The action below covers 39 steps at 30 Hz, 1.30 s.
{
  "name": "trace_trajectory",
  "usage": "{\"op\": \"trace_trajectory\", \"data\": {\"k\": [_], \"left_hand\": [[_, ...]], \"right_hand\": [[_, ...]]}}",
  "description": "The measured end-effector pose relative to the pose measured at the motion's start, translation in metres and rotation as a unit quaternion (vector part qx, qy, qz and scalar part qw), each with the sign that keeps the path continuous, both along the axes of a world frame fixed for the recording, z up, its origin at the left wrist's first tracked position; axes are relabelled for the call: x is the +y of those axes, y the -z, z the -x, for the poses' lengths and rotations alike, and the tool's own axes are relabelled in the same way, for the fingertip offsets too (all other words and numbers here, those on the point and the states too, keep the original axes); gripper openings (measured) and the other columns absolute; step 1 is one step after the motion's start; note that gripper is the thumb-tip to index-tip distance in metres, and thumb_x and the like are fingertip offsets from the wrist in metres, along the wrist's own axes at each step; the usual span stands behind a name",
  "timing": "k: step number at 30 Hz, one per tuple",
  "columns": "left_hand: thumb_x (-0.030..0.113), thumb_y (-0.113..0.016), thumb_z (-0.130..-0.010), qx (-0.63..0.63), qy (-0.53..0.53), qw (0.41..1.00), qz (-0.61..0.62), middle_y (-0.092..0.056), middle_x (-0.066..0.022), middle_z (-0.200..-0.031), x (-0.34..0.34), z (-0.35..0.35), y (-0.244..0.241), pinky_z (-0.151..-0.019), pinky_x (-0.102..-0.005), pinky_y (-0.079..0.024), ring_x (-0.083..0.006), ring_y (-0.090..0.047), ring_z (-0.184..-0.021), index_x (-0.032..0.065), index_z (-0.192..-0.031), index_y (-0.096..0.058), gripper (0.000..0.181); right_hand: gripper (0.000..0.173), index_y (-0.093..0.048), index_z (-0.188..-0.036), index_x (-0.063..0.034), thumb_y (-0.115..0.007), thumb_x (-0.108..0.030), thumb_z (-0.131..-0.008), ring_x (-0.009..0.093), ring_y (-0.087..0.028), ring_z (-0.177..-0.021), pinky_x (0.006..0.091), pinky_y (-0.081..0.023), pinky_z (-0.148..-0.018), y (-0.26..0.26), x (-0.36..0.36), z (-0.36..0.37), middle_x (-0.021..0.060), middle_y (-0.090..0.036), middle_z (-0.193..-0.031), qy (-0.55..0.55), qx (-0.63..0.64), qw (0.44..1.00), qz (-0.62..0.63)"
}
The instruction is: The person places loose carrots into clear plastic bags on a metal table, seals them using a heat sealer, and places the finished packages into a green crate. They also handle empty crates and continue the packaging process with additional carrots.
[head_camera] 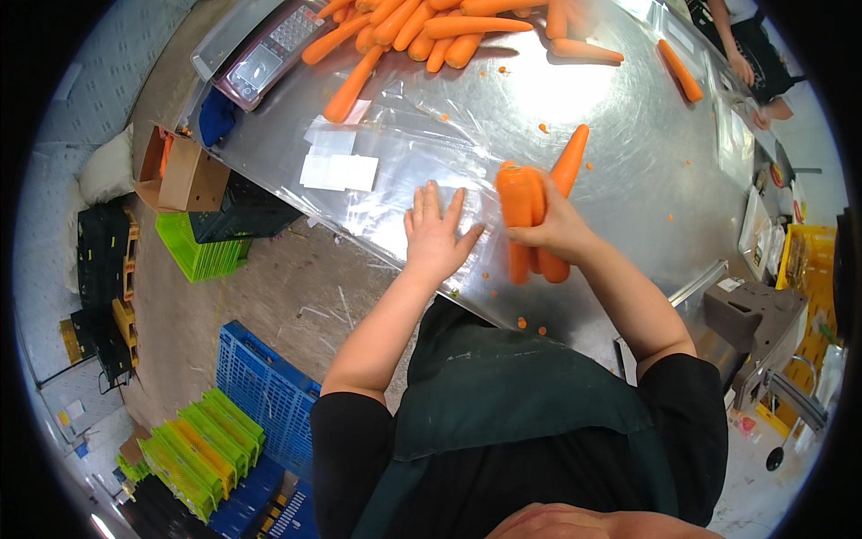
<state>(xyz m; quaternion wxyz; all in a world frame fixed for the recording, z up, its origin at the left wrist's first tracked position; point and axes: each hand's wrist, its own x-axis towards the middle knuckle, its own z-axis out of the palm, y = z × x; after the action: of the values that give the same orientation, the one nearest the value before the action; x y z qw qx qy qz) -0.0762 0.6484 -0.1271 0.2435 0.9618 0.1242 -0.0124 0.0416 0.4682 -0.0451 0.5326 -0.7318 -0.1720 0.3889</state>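
Note:
My left hand [434,236] lies flat with spread fingers on clear plastic bags [417,158] near the edge of the metal table [626,168]. To its right, my right hand [555,229] is closed around a bunch of carrots [522,195], somewhat blurred. Another carrot [571,158] points away beyond that hand; whether it is in the grip I cannot tell. White paper labels [340,172] rest on the plastic to the left of my left hand. A pile of carrots [417,30] lies at the far side of the table.
An electronic scale [266,57] stands at the far left, a blue cloth [216,116] beside it. A lone carrot [680,71] lies far right, near another person's hand [741,67]. Small carrot bits are scattered about. A grey machine [757,323] is at the right; a cardboard box [192,175] is beyond the left edge.

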Motion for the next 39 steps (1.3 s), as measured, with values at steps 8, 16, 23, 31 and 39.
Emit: {"op": "trace_trajectory", "data": {"k": [8,16,23,31,39], "left_hand": [[0.041,-0.049,-0.091,0.056,-0.011,0.995,-0.081,-0.016,-0.0241,-0.151,0.002,-0.003,0.015,-0.107,-0.0632,-0.011,-0.0413,-0.008,-0.141,0.0296,-0.137,-0.045,0.047],[0.038,-0.046,-0.093,0.041,-0.048,0.997,-0.052,-0.015,-0.0258,-0.150,-0.003,-0.025,-0.003,-0.106,-0.0650,-0.010,-0.0466,-0.009,-0.139,0.0319,-0.142,-0.037,0.050],[0.038,-0.044,-0.095,0.034,-0.067,0.997,0.030,-0.027,-0.0237,-0.147,0.012,-0.025,0.011,-0.104,-0.0662,-0.014,-0.0474,-0.018,-0.136,0.0277,-0.132,-0.051,0.039],[0.022,-0.056,-0.088,-0.105,0.262,0.959,-0.035,-0.028,-0.0213,-0.148,-0.024,0.003,-0.081,-0.104,-0.0635,-0.017,-0.0424,-0.021,-0.138,0.0182,-0.130,-0.053,0.043],[0.009,-0.060,-0.080,-0.158,-0.036,0.979,0.122,-0.044,-0.0300,-0.132,-0.046,0.036,-0.058,-0.088,-0.0472,-0.046,-0.0413,-0.049,-0.118,0.0191,-0.139,-0.043,0.062]], "right_hand": [[0.100,-0.026,-0.140,0.0012,-0.080,-0.031,-0.062,0.030,-0.051,-0.118,0.0360,-0.042,-0.097,0.043,0.040,-0.006,0.0225,-0.049,-0.126,-0.056,-0.024,0.992,0.112],[0.102,-0.023,-0.141,0.0026,-0.080,-0.031,-0.063,0.029,-0.047,-0.122,0.0341,-0.039,-0.100,0.045,0.032,-0.018,0.0218,-0.046,-0.130,-0.045,0.012,0.994,0.101],[0.108,-0.009,-0.147,-0.0040,-0.075,-0.026,-0.063,0.039,-0.060,-0.101,0.0402,-0.048,-0.086,0.012,0.021,0.007,0.0264,-0.057,-0.114,-0.152,-0.154,0.947,0.238],[0.113,-0.003,-0.148,-0.0042,-0.077,-0.023,-0.064,0.035,-0.060,-0.103,0.0355,-0.048,-0.087,0.030,-0.003,0.023,0.0214,-0.056,-0.117,-0.059,-0.103,0.992,0.040],[0.072,-0.039,-0.133,-0.0018,-0.077,-0.022,-0.074,0.018,-0.052,-0.107,0.0348,-0.043,-0.094,0.019,-0.023,0.079,0.0098,-0.054,-0.116,0.057,0.289,0.943,-0.155]]}}
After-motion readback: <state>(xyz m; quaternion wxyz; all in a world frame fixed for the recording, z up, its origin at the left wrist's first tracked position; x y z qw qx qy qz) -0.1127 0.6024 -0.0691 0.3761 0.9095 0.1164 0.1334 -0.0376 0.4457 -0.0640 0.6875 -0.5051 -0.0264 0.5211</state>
